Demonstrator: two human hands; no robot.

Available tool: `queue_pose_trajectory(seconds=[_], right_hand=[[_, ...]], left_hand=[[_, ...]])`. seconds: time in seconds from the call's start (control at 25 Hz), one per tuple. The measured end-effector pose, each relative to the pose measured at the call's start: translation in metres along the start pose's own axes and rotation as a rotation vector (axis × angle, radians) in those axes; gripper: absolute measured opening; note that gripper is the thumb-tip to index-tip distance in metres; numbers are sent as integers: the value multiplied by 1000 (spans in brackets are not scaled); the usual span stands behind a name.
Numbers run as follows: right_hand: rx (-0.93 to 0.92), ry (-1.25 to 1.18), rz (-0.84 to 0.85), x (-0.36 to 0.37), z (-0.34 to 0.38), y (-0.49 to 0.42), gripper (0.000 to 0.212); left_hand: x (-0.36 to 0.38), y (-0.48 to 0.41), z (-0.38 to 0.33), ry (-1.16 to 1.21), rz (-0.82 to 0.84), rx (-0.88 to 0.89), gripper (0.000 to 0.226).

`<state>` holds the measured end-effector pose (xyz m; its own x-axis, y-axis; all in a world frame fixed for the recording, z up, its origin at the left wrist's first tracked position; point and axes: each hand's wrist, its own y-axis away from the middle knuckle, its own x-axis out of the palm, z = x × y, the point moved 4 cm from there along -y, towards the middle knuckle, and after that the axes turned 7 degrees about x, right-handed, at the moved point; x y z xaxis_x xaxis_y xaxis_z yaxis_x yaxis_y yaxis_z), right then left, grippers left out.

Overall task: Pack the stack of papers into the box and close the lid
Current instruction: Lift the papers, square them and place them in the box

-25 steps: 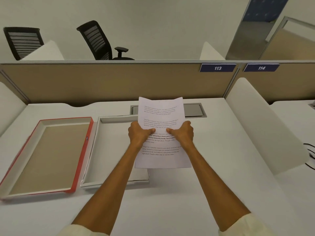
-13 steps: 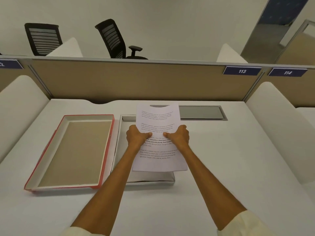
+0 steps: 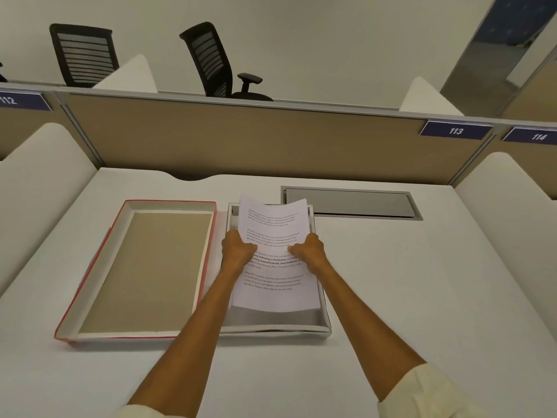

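Head view: the stack of papers (image 3: pixel 275 257) now hangs directly over the white box (image 3: pixel 326 315), its sheets lying almost wholly inside the box's outline. A second ago it was held higher and further right, covering only the box's right part and spilling over the near rim; it has since travelled left and dropped lower. Judgement: carrying is about finished, lowering is the step in hand, and lid work has not started.

The stack is plain white paper printed with short blocks of black text, one line bold. It bows slightly, side edges raised, middle sagging. The far edge curls up above the box's far wall; the near edge casts a shadow on the box floor, so that end at least is not yet resting. Whether the far end touches the box I cannot tell.

Left hand (image 3: pixel 238 247) grips the stack's left edge, thumb on top, fingers beneath. Right hand (image 3: pixel 310 250) grips the right edge the same way. Both are closed on the paper at mid-length.

The lid (image 3: pixel 208 242), red-edged with a tan lining, lies upside down just left of the box, touching or nearly so. Both sit on the white desk (image 3: pixel 391 297).
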<state>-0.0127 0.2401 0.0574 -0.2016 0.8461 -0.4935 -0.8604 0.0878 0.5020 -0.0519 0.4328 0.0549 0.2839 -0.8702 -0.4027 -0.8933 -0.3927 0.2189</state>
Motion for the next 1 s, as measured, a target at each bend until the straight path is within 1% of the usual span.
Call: queue_pose_trajectory(seconds=[0.2, 0.36, 0.48, 0.68, 0.76, 0.84, 1.0], right_hand=[[26, 9, 55, 12, -9, -7, 23], [25, 43, 72, 17, -11, -11, 3], [27, 73, 66, 19, -11, -14, 9], [34, 86, 60, 21, -12, -17, 1], [39, 90, 61, 22, -13, -19, 5], [41, 97, 54, 23, -13, -19, 3], [31, 114, 48, 25, -15, -21, 5]], left_hand=[[6, -6, 19, -3, -7, -18, 31], [11, -8, 29, -6, 2, -15, 28], [12, -10, 32, -12, -1, -3, 24], [14, -13, 36, -5, -4, 12, 19], [15, -13, 37, 0, 1, 15, 19], [15, -14, 39, 2, 0, 16, 19], [17, -17, 42, 9, -1, 18, 15]])
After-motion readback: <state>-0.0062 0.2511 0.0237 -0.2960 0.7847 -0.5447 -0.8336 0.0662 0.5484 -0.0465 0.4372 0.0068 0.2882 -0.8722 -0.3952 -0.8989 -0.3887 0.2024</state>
